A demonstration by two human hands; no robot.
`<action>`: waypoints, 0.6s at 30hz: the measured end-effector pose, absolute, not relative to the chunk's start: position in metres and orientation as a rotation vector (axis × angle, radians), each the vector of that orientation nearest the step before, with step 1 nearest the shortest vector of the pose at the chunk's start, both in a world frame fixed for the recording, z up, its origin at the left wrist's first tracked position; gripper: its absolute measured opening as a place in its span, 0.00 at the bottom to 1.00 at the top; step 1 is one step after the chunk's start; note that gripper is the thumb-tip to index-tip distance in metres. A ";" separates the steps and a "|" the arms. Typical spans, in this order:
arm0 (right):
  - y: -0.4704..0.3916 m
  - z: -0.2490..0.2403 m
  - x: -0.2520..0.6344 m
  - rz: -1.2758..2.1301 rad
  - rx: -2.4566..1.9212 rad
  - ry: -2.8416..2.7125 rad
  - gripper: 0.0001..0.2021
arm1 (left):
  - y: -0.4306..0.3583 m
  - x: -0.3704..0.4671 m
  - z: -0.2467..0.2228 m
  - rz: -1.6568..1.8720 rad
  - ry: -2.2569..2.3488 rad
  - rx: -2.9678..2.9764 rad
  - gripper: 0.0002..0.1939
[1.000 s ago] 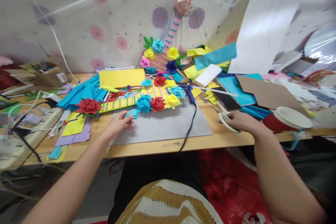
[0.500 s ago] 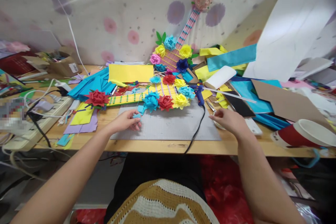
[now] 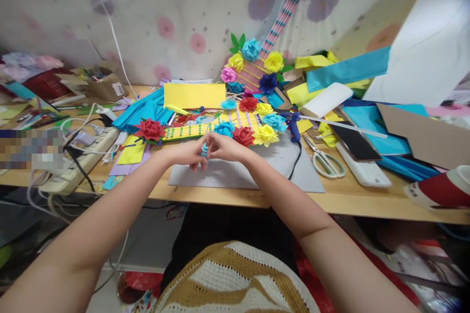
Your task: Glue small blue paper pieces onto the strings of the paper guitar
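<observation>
My left hand [image 3: 188, 153] is closed on a small piece of blue paper [image 3: 204, 150], its other fingers loosely bent. My right hand [image 3: 226, 148] meets it from the right, thumb and fingers pinched together at the same blue paper. How much of the paper each hand grips is partly hidden. Both hands are above a grey board [image 3: 235, 176]. Just behind them lies a yellow paper guitar [image 3: 187, 131] with red, yellow and blue paper flowers. One blue paper flower [image 3: 223, 128] is close to my right fingers.
Right of the board lie a blue glue gun [image 3: 293, 127] with a black cord, scissors [image 3: 326, 162], a phone [image 3: 355, 141] and a white device [image 3: 363, 166]. A red and white cup [image 3: 436, 189] stands at the far right. A power strip [image 3: 82, 159] with cables is left. A pink guitar [image 3: 253, 72] leans behind.
My right hand has left the scissors at the right and come over to my left hand and the blue paper. The scissors now lie in plain sight. The view has shifted slightly.
</observation>
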State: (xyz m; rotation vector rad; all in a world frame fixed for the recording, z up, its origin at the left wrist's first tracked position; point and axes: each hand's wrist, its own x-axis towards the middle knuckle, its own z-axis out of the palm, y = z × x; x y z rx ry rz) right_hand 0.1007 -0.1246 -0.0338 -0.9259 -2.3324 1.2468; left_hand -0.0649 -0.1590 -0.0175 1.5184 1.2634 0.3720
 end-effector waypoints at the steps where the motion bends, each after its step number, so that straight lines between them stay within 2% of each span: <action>1: -0.124 -0.035 0.101 1.227 -0.930 -2.339 0.15 | -0.158 -0.066 -0.018 0.359 1.248 1.517 0.35; 8: -0.125 -0.062 0.106 0.991 -0.965 -2.050 0.10 | -0.140 -0.081 -0.015 0.420 1.285 1.470 0.32; 14: -0.136 -0.078 0.110 0.822 -1.093 -1.905 0.08 | -0.126 -0.086 -0.035 0.711 1.667 1.918 0.11; 16: -0.138 -0.078 0.109 0.763 -1.108 -1.918 0.06 | -0.127 -0.082 -0.048 0.658 1.702 2.075 0.11; 18: -0.139 -0.077 0.109 0.707 -1.134 -1.900 0.05 | -0.129 -0.079 -0.058 0.630 1.656 2.177 0.15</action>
